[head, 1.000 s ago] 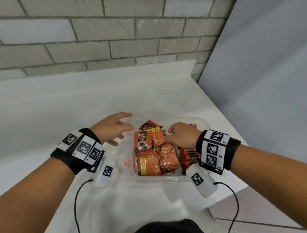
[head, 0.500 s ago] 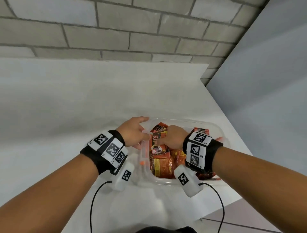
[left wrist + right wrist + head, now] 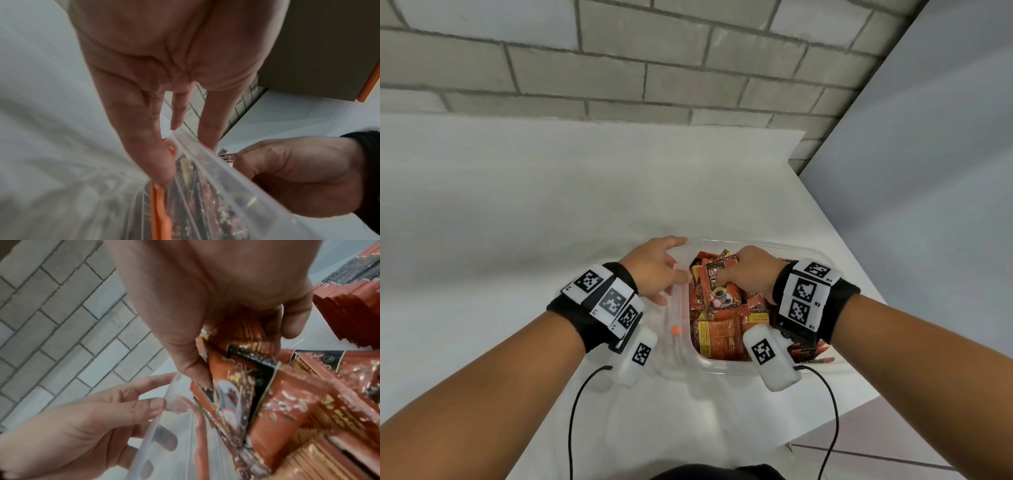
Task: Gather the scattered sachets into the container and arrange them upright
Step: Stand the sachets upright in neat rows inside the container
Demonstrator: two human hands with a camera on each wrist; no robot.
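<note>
A clear plastic container [image 3: 774, 244] sits at the table's near right corner, holding several orange coffee sachets [image 3: 719, 329] lying loose and overlapping. My right hand [image 3: 736, 270] is inside it; in the right wrist view thumb and fingers [image 3: 236, 353] pinch a small bunch of sachets [image 3: 236, 386]. A row of sachets [image 3: 349, 313] stands on edge along the right side. My left hand [image 3: 678, 260] lies against the container's left wall, its fingers [image 3: 179, 113] nearly straight at the rim [image 3: 216, 170] and its thumb by the orange latch [image 3: 158, 211].
The white table [image 3: 551, 222] stretches left and back to a grey brick wall [image 3: 619, 68]. The table's right edge and front corner lie just past the container, with a grey panel [image 3: 928, 171] beyond. Cables hang from both wrist units.
My left hand has moved from above the table onto the container's left wall. My right hand has reached deeper and closed on a bunch of sachets. The head view has tilted up.
</note>
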